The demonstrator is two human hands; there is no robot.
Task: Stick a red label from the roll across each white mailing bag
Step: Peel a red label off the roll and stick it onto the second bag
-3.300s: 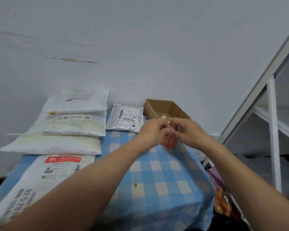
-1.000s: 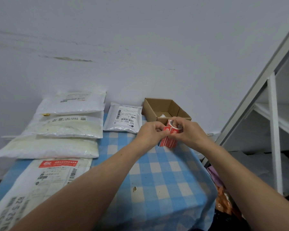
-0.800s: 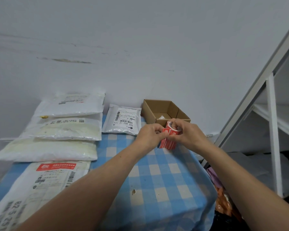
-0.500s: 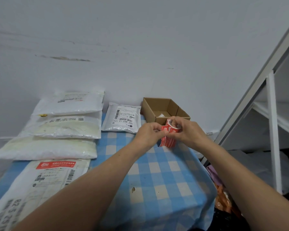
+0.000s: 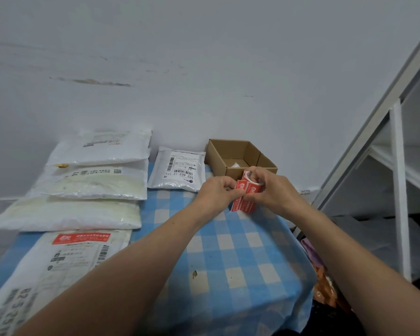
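Both hands meet above the blue checked tablecloth point(image 5: 238, 251), just in front of a cardboard box. My right hand point(image 5: 274, 190) grips the roll of red labels point(image 5: 252, 184). My left hand point(image 5: 217, 194) pinches the loose label strip point(image 5: 243, 205) that hangs from the roll. Several white mailing bags lie along the left side: the nearest bag point(image 5: 58, 260) bears a red label point(image 5: 81, 238). Behind it lie a plump bag point(image 5: 66, 213), another bag point(image 5: 95, 183) and a far bag point(image 5: 102, 149). A small bag point(image 5: 178, 172) lies next to the box.
An open cardboard box point(image 5: 239, 157) stands at the back of the table against the white wall. A white metal shelf frame point(image 5: 398, 166) rises at the right. Coloured bags point(image 5: 318, 270) lie on the floor beside the table's right edge.
My hands have stayed together over the same spot. The roll has been turned a little in my right hand and more of the red strip now hangs below it.
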